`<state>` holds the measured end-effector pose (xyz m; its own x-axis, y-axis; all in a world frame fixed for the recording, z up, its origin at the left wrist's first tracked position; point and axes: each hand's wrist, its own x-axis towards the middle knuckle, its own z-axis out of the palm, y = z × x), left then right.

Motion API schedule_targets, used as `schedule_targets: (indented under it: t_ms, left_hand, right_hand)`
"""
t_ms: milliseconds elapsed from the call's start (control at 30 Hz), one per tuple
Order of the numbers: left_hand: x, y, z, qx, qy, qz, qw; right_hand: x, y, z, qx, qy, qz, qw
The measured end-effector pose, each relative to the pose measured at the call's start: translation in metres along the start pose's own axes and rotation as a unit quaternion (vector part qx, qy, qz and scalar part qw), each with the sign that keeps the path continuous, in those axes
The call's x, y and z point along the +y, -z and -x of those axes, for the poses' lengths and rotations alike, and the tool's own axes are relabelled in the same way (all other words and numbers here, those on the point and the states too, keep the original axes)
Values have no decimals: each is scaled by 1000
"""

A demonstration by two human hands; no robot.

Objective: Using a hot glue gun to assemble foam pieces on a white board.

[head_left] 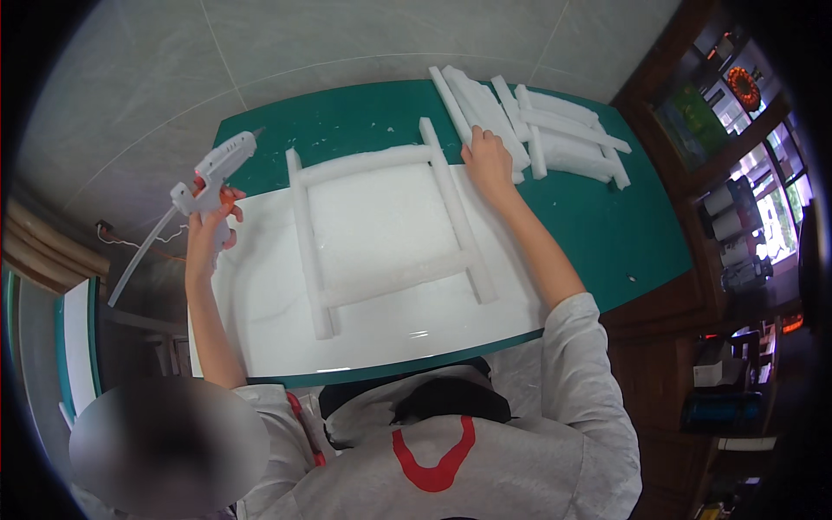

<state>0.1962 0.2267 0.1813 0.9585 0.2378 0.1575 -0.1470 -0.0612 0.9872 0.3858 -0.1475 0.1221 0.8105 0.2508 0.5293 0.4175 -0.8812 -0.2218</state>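
Observation:
In my left hand [211, 227], a white hot glue gun [227, 165] is raised off the left side of the table, its nozzle pointing up and away. A long translucent glue stick [143, 253] sticks out of its back end. My right hand [488, 160] reaches to the far side, its fingers curled round the near end of a white foam strip [451, 97] beside a wider foam piece [482, 100]; the fingertips are partly hidden. Between my hands lies a foam frame [454, 208]: two long side strips joined by crosspieces, with a white panel [373, 212] between them.
The frame rests on a glossy white board [260, 321] over a green tabletop [598, 234]. More assembled foam strips and panels [568, 134] lie at the far right. A grey wall [347, 43] stands behind the table. Wooden shelving [667, 147] borders the right, and a thin cord [152, 250] hangs at left.

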Motion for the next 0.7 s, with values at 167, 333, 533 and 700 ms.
schedule_targets:
  t_ms: [167,333,533,700]
  left_hand:
    - [-2,-3,5,-54,-1,-36,998]
    - [-2,13,33,-67,54,-53,995]
    - [-6,20,58,-126,122,-137,975]
    - [-6,25,63,-125,112,-135,976]
  right_hand:
    - [27,-42,-17,-58,-27,111,992]
    - [11,-4,1,52,8,-123,991]
    - [29,26,58,-77,-207,-440,871]
    - [49,18,78,-71,-208,-520,825]
